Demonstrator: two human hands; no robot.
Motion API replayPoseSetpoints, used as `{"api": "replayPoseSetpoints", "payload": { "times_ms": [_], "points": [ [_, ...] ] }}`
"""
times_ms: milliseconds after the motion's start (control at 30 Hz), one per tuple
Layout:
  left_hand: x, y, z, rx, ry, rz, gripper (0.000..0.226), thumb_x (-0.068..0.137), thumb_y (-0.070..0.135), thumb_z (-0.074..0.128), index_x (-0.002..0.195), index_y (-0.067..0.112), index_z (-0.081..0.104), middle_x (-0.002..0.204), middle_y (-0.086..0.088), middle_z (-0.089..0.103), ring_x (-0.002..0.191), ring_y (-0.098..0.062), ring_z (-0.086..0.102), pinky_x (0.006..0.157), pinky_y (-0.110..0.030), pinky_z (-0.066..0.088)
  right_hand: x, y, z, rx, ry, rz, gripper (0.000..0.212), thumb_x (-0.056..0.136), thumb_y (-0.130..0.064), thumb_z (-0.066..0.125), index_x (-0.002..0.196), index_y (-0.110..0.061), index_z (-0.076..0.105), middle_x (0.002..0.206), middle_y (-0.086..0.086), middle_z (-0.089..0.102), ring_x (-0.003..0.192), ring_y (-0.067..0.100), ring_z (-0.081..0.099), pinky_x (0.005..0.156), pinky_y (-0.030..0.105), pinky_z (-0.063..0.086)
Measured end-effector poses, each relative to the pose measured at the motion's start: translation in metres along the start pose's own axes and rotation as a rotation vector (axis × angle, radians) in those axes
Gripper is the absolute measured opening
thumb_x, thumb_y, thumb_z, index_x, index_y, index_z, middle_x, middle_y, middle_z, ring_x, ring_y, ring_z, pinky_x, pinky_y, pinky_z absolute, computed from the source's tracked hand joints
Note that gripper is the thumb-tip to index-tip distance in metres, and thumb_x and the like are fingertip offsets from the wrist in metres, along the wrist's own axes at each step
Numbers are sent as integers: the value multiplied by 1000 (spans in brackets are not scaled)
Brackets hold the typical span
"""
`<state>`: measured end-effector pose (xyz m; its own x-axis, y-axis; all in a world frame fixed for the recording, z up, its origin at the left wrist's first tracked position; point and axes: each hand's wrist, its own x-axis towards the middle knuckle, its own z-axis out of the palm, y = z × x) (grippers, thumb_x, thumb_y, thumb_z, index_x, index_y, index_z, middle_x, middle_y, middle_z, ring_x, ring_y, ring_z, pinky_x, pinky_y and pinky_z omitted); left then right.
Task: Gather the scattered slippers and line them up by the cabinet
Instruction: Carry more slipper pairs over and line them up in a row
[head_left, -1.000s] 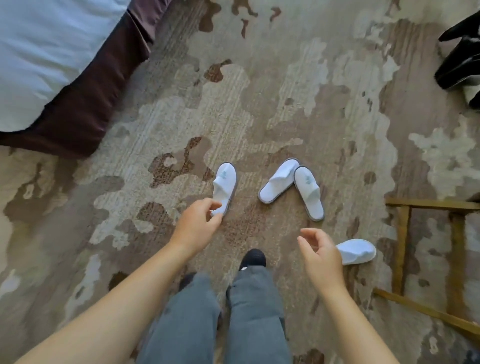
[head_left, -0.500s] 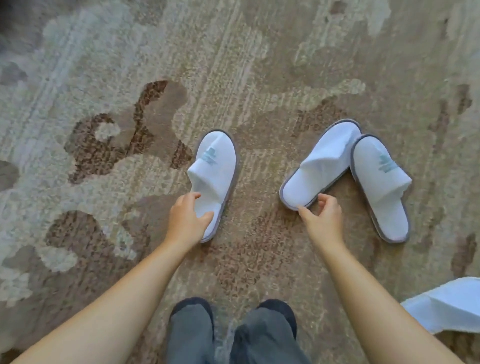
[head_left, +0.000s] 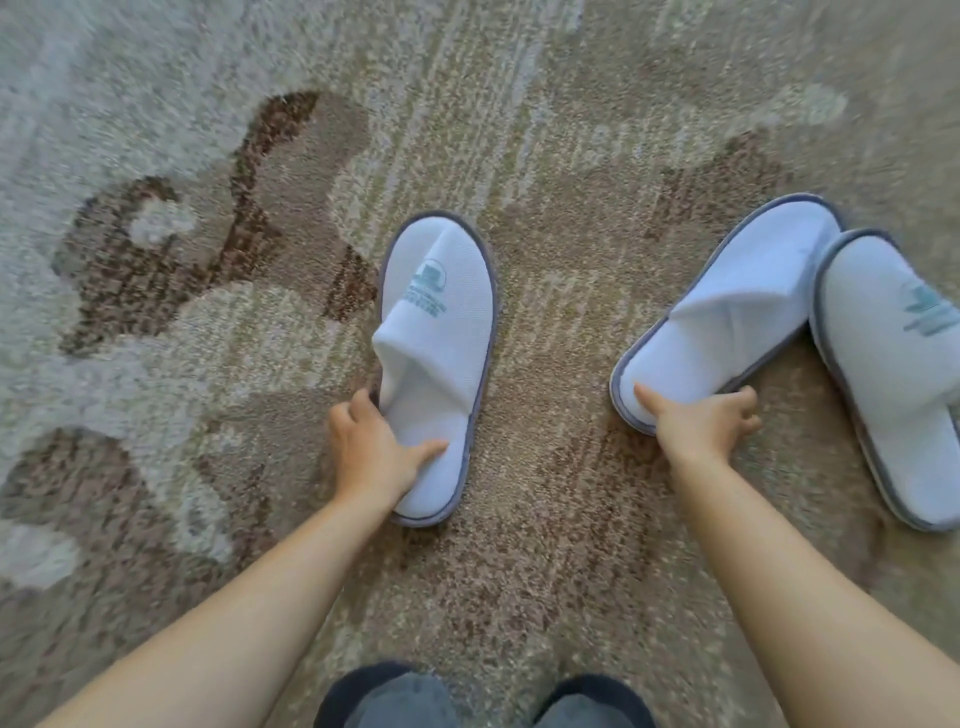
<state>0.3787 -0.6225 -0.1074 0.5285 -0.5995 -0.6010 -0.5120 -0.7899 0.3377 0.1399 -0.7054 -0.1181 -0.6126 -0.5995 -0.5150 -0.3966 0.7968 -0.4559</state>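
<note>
A big carpet (head_left: 545, 130) covers the whole floor. It is soft and has grey, tan and brown patches.

Three white slippers lie on the carpet. The middle slipper (head_left: 441, 358) is the landmark. It points away from the person, and it has a grey edge and a blue-green mark on top.

To the right of the middle slipper, with bare carpet between them, lies a tilted slipper (head_left: 737, 306). Its toe leans up and to the right. The far right slipper (head_left: 893, 374) touches the toe end of the tilted slipper and runs off the edge of the view. It has a blue-green mark too.

Two bare arms reach forward from the bottom of the view.

The left hand (head_left: 371, 452) is on the heel end of the middle slipper. Its thumb presses on top and its fingers (head_left: 358, 405) curl round the left side, so it grips the slipper.

The right hand (head_left: 701, 421) is at the heel end of the tilted slipper. Its thumb lies on the white part and its fingers curl at the edge, pinching the heel.

Below the middle slipper, at the bottom edge, are two dark shoe tips (head_left: 363, 686) with grey trouser legs (head_left: 405, 701).
</note>
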Motion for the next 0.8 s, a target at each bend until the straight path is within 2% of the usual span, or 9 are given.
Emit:
{"api": "replayPoseSetpoints", "payload": {
  "times_ms": [67, 167, 233, 300, 367, 433, 533, 667, 800],
  "points": [
    [0, 2, 2, -11, -10, -2, 74, 61, 30, 80, 114, -1, 38, 123, -23, 45, 113, -39, 45, 83, -41, 40, 2, 1, 0, 56, -9, -6, 97, 62, -21, 81, 132, 4, 20, 139, 24, 31, 125, 35, 37, 103, 41, 35],
    [-1, 5, 1, -64, -27, 22, 51, 68, 28, 76, 94, 8, 37, 110, -20, 55, 93, -32, 52, 64, -34, 34, 2, 2, -3, 164, -13, -6, 77, 66, -18, 78, 123, 4, 32, 130, 22, 44, 117, 33, 47, 91, 34, 39],
    [-1, 9, -5, -166, -48, 43, 42, 72, 23, 73, 91, 11, 38, 106, -16, 57, 86, -25, 49, 64, -35, 36, -1, 0, -8, 235, -29, -16, 59, 73, -18, 71, 118, 2, 38, 125, 21, 49, 110, 30, 51, 84, 31, 38],
    [-6, 19, -17, -259, -88, 68, 35, 75, 19, 69, 97, 8, 44, 107, -15, 58, 92, -27, 54, 74, -39, 44, -7, -5, -18, 281, -56, -46, 46, 79, -15, 64, 115, 2, 40, 121, 20, 51, 102, 26, 51, 80, 30, 38],
    [-22, 36, -39, -350, -100, 72, 37, 77, 16, 67, 106, 4, 47, 109, -13, 58, 96, -27, 55, 82, -41, 46, -24, -15, -37, 307, -100, -82, 39, 82, -12, 58, 114, 2, 42, 117, 19, 53, 93, 21, 49, 76, 29, 37],
    [-48, 59, -69, -402, -83, 75, 37, 78, 15, 66, 109, 3, 48, 106, -10, 56, 93, -25, 54, 80, -39, 45, -51, -29, -67, 323, -146, -113, 34, 83, -11, 56, 112, 2, 45, 110, 16, 55, 88, 20, 50, 68, 25, 38],
    [-103, 101, -129, -417, -93, 91, 29, 79, 16, 65, 103, 8, 49, 100, -8, 56, 88, -25, 54, 73, -37, 43, -105, -60, -138, 383, -192, -140, 22, 84, -11, 53, 100, -6, 40, 90, 1, 49, 77, 14, 48, 60, 23, 38],
    [-197, 177, -224, -416, -149, 169, 29, 80, 14, 62, 105, 6, 49, 100, -9, 56, 83, -23, 56, 63, -32, 44, -178, -118, -265, 484, -211, -178, 19, 85, -9, 52, 96, -10, 36, 80, -8, 44, 70, 2, 45, 44, 1, 37],
    [-294, 265, -310, -397, -230, 301, 25, 81, 10, 60, 102, 4, 49, 101, -13, 57, 90, -29, 56, 72, -40, 47, -235, -174, -397, 531, -205, -197, 18, 86, -11, 53, 95, -11, 37, 78, -9, 45, 69, 2, 46, 53, 15, 40]
  ]
}}
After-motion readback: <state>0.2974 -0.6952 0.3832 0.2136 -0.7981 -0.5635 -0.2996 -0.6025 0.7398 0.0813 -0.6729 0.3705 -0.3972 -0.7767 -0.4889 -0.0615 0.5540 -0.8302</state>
